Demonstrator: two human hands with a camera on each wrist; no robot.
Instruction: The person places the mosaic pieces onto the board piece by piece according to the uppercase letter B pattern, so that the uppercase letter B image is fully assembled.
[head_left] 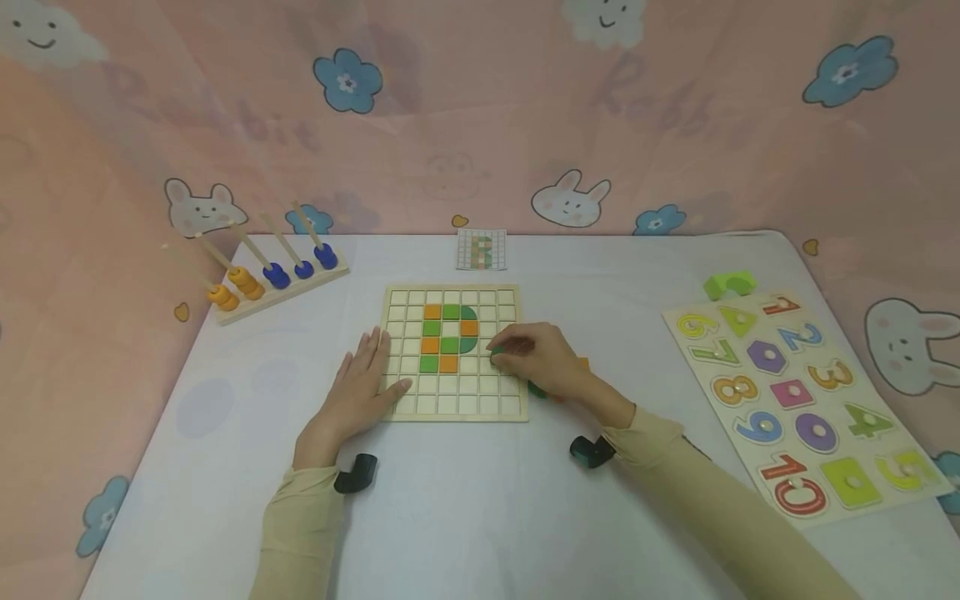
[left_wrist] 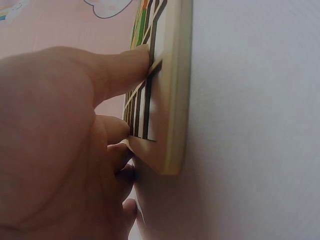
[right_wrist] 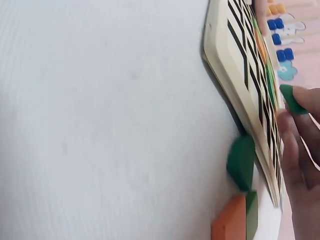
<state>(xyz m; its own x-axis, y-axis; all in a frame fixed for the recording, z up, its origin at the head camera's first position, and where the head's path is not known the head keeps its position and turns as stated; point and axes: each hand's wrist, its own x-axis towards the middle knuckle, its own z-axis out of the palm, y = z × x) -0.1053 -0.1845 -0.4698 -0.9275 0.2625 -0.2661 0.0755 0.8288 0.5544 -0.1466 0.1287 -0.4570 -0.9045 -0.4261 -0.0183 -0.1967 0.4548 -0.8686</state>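
Observation:
A wooden grid board (head_left: pixel 453 418) lies in the middle of the table, with orange and green tiles (head_left: pixel 450 344) set in its cells, among them two green rounded ones. My left hand (head_left: pixel 354 390) rests at the board's left edge, its thumb (left_wrist: pixel 125 70) reaching over the rim and the other fingers extended alongside. Over the right part of the board, my right hand (head_left: pixel 542 358) pinches a small green tile (right_wrist: pixel 294 100) between thumb and fingers. Beside the board's right edge lie a loose dark green rounded tile (right_wrist: pixel 241 162), an orange tile (right_wrist: pixel 230 220) and another green one (right_wrist: pixel 251 215), partly hidden by that hand in the head view.
Behind the board lies a pattern card (head_left: pixel 482 250) printed with a similar coloured figure. A bead abacus (head_left: pixel 285 296) stands at the back left. On the right are a number-and-shape puzzle board (head_left: pixel 750 408) and a green arched block (head_left: pixel 730 284). A patterned pink cloth (head_left: pixel 480 108) hangs behind the table.

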